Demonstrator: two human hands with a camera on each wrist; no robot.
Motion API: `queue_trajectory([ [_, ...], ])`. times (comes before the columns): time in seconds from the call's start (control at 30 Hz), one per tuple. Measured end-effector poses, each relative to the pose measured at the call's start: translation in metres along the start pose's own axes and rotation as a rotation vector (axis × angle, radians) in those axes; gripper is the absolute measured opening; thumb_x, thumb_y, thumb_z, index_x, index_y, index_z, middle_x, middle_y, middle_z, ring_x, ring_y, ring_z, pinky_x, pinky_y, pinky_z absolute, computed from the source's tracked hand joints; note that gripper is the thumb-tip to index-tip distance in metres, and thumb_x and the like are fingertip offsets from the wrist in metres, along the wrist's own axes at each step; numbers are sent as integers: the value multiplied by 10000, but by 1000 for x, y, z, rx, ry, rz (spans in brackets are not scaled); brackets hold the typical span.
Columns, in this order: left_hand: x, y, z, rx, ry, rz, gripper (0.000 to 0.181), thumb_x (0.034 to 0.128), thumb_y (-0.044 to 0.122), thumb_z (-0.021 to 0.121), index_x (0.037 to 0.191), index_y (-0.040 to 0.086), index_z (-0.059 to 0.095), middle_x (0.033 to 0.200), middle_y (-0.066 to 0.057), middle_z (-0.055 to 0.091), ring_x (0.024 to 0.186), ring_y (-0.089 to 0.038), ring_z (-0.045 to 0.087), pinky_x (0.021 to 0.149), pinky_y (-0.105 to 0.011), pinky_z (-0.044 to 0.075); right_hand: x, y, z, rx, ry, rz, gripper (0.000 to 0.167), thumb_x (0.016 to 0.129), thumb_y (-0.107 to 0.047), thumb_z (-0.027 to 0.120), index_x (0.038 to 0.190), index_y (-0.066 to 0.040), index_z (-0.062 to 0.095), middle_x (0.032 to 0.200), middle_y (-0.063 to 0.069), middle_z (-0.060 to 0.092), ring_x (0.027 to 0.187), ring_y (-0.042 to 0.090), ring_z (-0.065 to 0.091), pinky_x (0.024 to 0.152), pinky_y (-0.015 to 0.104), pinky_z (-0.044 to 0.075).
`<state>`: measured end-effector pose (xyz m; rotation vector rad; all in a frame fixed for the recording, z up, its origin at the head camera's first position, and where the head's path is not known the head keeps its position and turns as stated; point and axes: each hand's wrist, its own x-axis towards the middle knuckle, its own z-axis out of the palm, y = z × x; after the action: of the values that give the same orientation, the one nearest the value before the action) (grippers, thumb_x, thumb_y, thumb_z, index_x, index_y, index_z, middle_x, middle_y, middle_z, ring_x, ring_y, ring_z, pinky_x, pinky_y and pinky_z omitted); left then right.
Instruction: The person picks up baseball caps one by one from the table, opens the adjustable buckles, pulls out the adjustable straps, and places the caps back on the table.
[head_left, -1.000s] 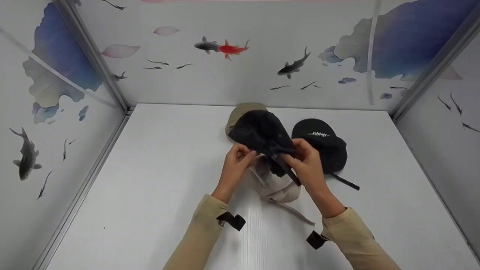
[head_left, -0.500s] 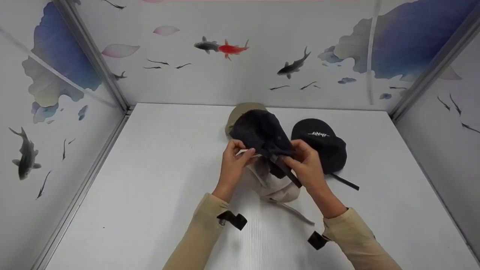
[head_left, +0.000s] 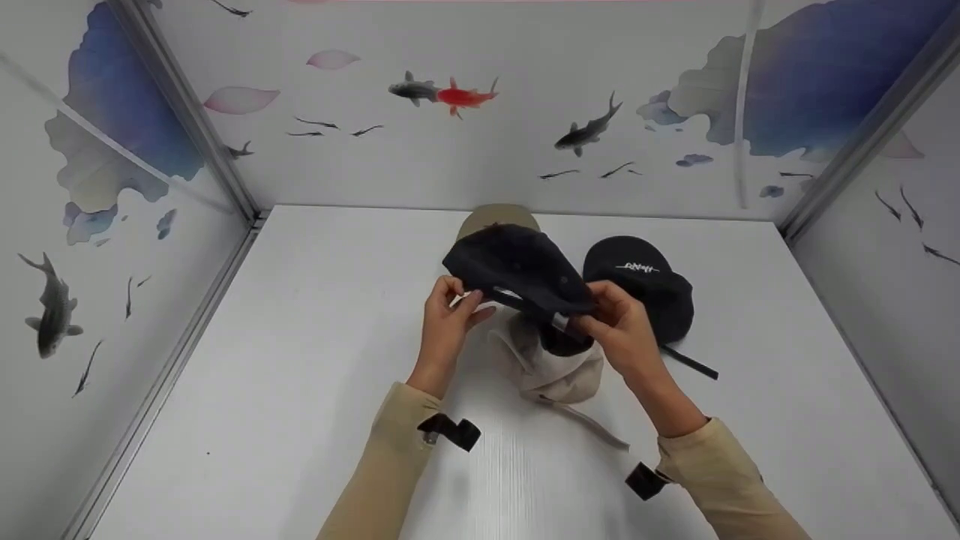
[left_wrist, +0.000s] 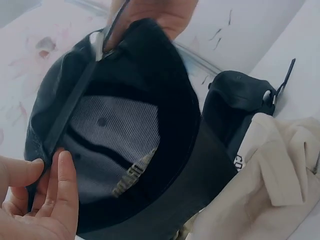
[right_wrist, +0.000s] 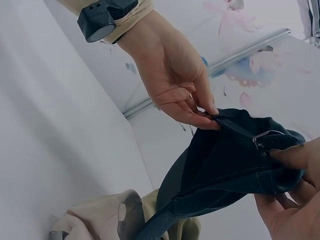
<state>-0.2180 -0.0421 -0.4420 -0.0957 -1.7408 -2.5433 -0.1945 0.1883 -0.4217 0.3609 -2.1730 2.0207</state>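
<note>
- The dark cap (head_left: 517, 266) is between my two hands, above the table (head_left: 300, 337); I hold it by its back edge.
- My left hand (head_left: 446, 319) is nearly closed: the thumb and the fingers pinch the cap at the end of its strap (left_wrist: 70, 115).
- My right hand (head_left: 626, 326) has also only a narrow gap between thumb and fingers, and the cloth is in this gap; the thumb is just beside the metal buckle (right_wrist: 257, 142).
- The strap goes from the buckle, near my right hand, across the back opening to the fingertips of my left hand.
- The hollow of the cap is turned toward my left wrist camera. In it I see a grey striped lining (left_wrist: 107, 122) with some pale letters, which I cannot read well.
- Below and between my hands lies the beige cap (head_left: 562, 375), crumpled on the table; its own strap (head_left: 589, 426) stretches toward my right sleeve (head_left: 712, 465).
- Just beyond my right hand is the black cap (head_left: 675, 300), with white writing on it and a thin strap lying on the table.
- Farther from me than both hands, the khaki cap (head_left: 499, 216) is partly covered in the head view by the cap I hold.
- Beyond everything stands the white wall (head_left: 337, 165), which has painted fish.
</note>
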Motion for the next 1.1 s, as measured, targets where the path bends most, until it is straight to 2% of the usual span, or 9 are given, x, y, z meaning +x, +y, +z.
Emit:
queue_trajectory([
  [0.13, 0, 4, -9, 32, 23, -25, 228, 988, -22, 544, 907, 94, 364, 954, -23, 451, 862, -115, 657, 768, -252, 586, -1, 1, -4, -2, -3, 12, 279, 809, 161, 626, 1080, 180, 563, 890, -118, 703, 799, 71, 627, 695, 173, 536],
  [0.37, -2, 11, -15, 107, 25, -93, 190, 988, 4, 560, 940, 111, 409, 981, -11, 493, 828, -96, 624, 691, -209, 504, -2, 0, -5, -28, -15, 11, 267, 817, 160, 619, 1079, 173, 567, 896, -127, 695, 810, 69, 622, 709, 171, 533],
  [0.63, 0, 17, -21, 148, 25, -92, 196, 975, -10, 571, 932, 112, 424, 998, -31, 496, 827, -133, 558, 685, -214, 460, -3, -1, -5, -47, -43, -8, 240, 840, 179, 616, 1076, 174, 572, 918, -141, 703, 855, 27, 651, 734, 163, 542],
  [0.87, 1, 18, -23, 162, 30, -128, 190, 977, -18, 565, 921, 109, 434, 961, -17, 512, 806, -113, 537, 673, -209, 451, -3, 0, -4, -49, -65, 6, 222, 847, 192, 593, 1067, 178, 567, 928, -152, 701, 840, 24, 649, 723, 162, 543],
  [1.1, 2, 22, -26, 168, 5, -151, 207, 977, -42, 550, 910, 109, 424, 904, 0, 489, 780, -113, 545, 647, -209, 429, -3, 0, -4, -68, -92, -9, 220, 860, 190, 560, 1078, 169, 576, 937, -152, 690, 871, 27, 631, 733, 159, 516],
])
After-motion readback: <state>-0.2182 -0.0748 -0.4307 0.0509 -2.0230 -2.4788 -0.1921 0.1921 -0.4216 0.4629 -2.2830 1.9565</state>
